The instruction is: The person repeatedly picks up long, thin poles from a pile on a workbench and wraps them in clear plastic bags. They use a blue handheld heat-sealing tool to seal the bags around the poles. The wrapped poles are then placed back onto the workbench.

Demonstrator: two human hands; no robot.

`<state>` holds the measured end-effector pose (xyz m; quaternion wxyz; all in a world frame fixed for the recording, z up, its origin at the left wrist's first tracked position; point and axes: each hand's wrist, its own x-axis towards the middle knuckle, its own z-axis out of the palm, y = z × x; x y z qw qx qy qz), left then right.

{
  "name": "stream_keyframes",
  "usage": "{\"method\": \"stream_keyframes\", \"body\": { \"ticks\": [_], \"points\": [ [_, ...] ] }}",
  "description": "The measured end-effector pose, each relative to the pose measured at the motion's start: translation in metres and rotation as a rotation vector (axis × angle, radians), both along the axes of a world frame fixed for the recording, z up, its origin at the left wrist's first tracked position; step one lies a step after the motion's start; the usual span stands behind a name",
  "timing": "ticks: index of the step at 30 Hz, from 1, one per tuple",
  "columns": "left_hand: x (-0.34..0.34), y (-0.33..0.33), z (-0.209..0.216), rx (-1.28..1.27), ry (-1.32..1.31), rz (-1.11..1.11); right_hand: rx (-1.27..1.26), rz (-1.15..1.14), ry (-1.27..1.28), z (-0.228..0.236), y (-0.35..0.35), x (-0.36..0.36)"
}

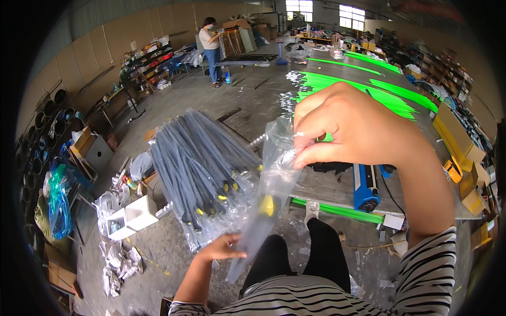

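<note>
My right hand [337, 126] is raised over the table and pinches the upper end of a long clear plastic bag [284, 142]. The bag slants down toward my lower left; a dark, slender item with a yellow part [267, 206] shows through it. Lower down, my left hand [222, 248] has its thumb and fingers around the bag's edge. Beside it to the left lies a big pile of similar bagged long grey items [195, 158], with yellow parts near their closer ends. What carries the pile is mostly hidden.
Bundles of bright green rods [390, 100] cover the table at right, near a blue bar-shaped device [365, 187] with a cable. White boxes [133, 217] and crumpled plastic [120, 263] are at left. Another person [211, 50] stands by a far table. Cardboard boxes [464, 142] line the right.
</note>
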<state>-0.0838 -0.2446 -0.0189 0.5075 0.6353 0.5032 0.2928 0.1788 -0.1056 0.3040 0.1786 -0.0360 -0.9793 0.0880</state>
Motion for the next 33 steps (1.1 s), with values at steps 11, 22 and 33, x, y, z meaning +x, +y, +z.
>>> {"method": "stream_keyframes", "body": {
  "ticks": [11, 22, 33],
  "points": [
    [0.069, 0.050, 0.197, 0.539, -0.672, 0.063, 0.195, -0.040, -0.186, 0.018, -0.025, -0.009],
    [0.087, 0.072, 0.212, 0.746, -0.602, 0.237, -0.307, -0.286, 0.238, 0.007, -0.017, -0.002],
    [0.077, 0.093, 0.161, 0.446, -0.459, -0.038, -0.390, -0.293, 0.261, 0.011, -0.001, -0.006]
  ]
}}
